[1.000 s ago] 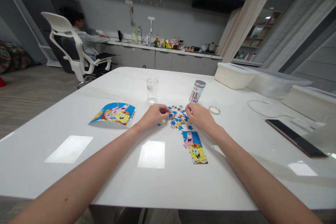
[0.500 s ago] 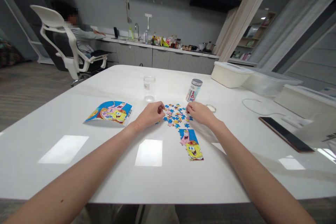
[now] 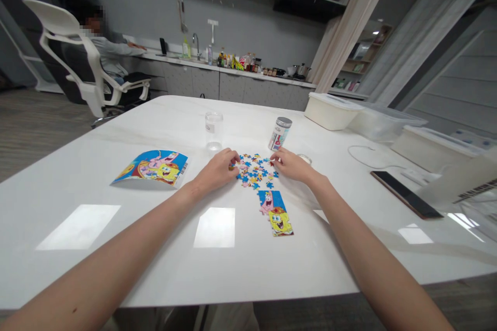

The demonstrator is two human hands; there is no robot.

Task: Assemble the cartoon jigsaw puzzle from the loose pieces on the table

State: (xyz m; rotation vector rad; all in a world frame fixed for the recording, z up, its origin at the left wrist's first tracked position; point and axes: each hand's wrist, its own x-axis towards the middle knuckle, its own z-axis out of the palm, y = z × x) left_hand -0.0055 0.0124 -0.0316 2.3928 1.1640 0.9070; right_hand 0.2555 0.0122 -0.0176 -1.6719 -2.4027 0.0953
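A loose heap of small jigsaw puzzle pieces [image 3: 254,171], blue, pink and yellow, lies on the white table between my hands. At its left edge my left hand [image 3: 220,169] is closed, thumb and fingers curled together around a puzzle piece [image 3: 232,167] that is mostly hidden. My right hand [image 3: 290,164] is at the right edge, fingertips pinched on a puzzle piece [image 3: 272,162], little of which shows. Nearer to me lies a joined section of the puzzle [image 3: 276,214] with a pink and a yellow cartoon character. The curved picture sheet [image 3: 155,166] rests to the left.
Behind the pieces stand a clear jar [image 3: 214,132] and a printed canister with a silver lid [image 3: 280,133]. A ring-shaped lid [image 3: 305,158] sits behind my right hand. On the right are a dark phone [image 3: 406,194], a white cable and plastic bins [image 3: 332,112]. A person sits at the far counter.
The view has shifted slightly, moving the scene a little to the left. Both hands stay at the edges of the heap with small finger movements. The joined section looks unchanged.
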